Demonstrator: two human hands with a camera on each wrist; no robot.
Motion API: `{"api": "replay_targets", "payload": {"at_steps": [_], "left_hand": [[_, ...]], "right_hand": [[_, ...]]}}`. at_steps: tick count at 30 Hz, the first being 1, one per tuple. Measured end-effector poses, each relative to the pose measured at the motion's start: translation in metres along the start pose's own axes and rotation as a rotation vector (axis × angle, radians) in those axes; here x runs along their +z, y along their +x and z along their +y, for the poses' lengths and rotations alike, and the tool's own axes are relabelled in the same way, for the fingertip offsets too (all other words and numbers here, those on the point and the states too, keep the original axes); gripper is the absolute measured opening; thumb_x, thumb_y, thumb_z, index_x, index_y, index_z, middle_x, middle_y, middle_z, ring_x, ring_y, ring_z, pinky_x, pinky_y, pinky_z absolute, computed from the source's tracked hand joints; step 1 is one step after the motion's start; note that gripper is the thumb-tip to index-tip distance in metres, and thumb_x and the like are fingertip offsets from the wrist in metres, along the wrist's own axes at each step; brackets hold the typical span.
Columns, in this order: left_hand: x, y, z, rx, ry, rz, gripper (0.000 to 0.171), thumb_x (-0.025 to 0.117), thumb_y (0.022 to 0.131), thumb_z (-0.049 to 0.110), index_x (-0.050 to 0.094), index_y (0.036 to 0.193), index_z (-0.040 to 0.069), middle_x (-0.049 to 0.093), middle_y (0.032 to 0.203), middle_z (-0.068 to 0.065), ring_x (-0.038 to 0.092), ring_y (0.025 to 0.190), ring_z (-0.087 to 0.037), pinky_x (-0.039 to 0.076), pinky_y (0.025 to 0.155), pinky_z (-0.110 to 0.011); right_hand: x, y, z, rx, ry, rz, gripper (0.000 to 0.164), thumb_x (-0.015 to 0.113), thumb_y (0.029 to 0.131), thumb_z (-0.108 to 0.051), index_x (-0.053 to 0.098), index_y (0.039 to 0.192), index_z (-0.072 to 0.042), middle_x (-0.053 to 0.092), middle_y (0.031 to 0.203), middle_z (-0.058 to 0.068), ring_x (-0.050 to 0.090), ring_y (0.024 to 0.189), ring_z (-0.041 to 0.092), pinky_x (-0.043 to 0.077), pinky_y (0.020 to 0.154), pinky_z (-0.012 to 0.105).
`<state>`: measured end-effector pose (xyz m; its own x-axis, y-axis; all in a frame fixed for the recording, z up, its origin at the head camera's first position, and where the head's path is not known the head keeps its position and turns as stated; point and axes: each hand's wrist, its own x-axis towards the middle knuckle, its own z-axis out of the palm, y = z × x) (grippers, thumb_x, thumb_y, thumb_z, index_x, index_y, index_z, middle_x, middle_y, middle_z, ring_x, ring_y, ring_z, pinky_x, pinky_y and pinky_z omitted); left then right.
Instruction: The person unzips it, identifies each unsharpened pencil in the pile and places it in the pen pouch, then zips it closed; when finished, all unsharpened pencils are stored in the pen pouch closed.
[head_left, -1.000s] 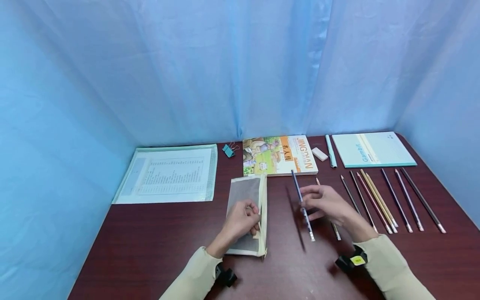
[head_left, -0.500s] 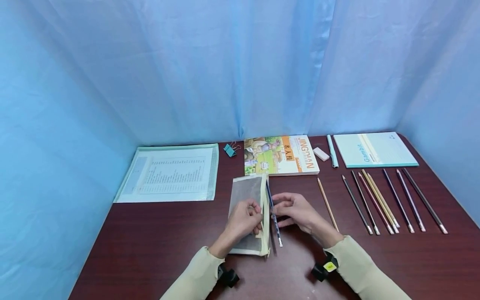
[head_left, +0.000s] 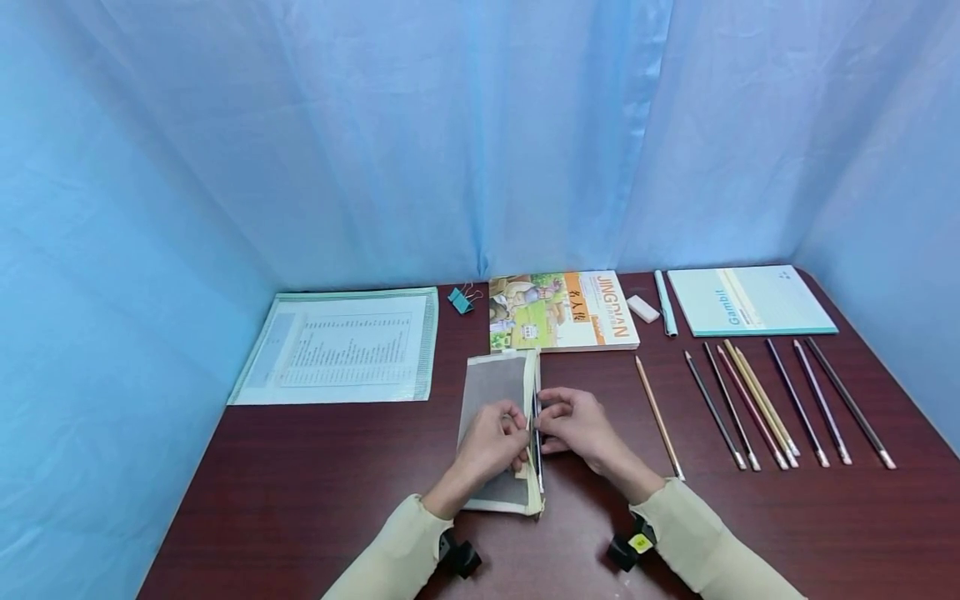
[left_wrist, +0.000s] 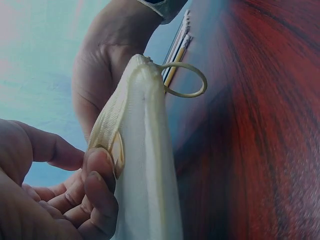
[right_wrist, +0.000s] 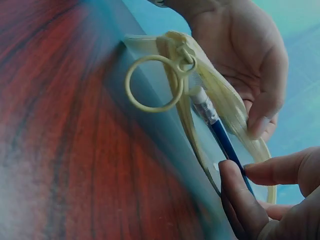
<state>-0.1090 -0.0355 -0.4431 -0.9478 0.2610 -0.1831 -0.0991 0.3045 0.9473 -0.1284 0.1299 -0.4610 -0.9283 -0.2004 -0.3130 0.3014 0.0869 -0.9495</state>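
Observation:
A pale mesh zip pouch (head_left: 491,379) lies upright on the table, its cream zipper edge facing right. My left hand (head_left: 491,437) pinches the upper lip of its opening between thumb and fingers. With thumb and fingertips, my right hand (head_left: 579,429) grips a dark blue pencil (right_wrist: 225,142) in the parted zipper. In the right wrist view the pencil's white eraser (right_wrist: 198,95) sits between the two zipper edges, near the pull ring (right_wrist: 131,82). The pencil's far end is hidden by the pouch and hand.
One natural-wood pencil (head_left: 660,417) lies right of my right hand, with several more pencils (head_left: 757,400) beyond it. Along the back are a document folder (head_left: 337,350), binder clip (head_left: 461,300), book (head_left: 562,310), eraser (head_left: 642,308), capped pen (head_left: 664,304) and notebook (head_left: 750,300).
My right hand has carried the blue pencil leftward from beside the wood pencil into the pouch's opening. The left hand keeps its pinch on the pouch.

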Motion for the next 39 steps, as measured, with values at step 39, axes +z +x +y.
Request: {"api": "replay_targets", "payload": {"at_steps": [39], "left_hand": [[-0.005,0.001,0.001,0.012,0.0,0.006,0.009,0.053,0.083,-0.005,0.055,0.082,0.004,0.059,0.056,-0.004,0.052,0.039,-0.007,0.044,0.041,-0.019]], "right_hand": [[-0.058,-0.025,-0.015,-0.111,-0.172,0.012,0.043,0.056,0.095,0.004,0.045,0.134,0.017,0.067,0.109,0.033,0.071,0.084,0.015,0.064,0.072,0.043]]}}
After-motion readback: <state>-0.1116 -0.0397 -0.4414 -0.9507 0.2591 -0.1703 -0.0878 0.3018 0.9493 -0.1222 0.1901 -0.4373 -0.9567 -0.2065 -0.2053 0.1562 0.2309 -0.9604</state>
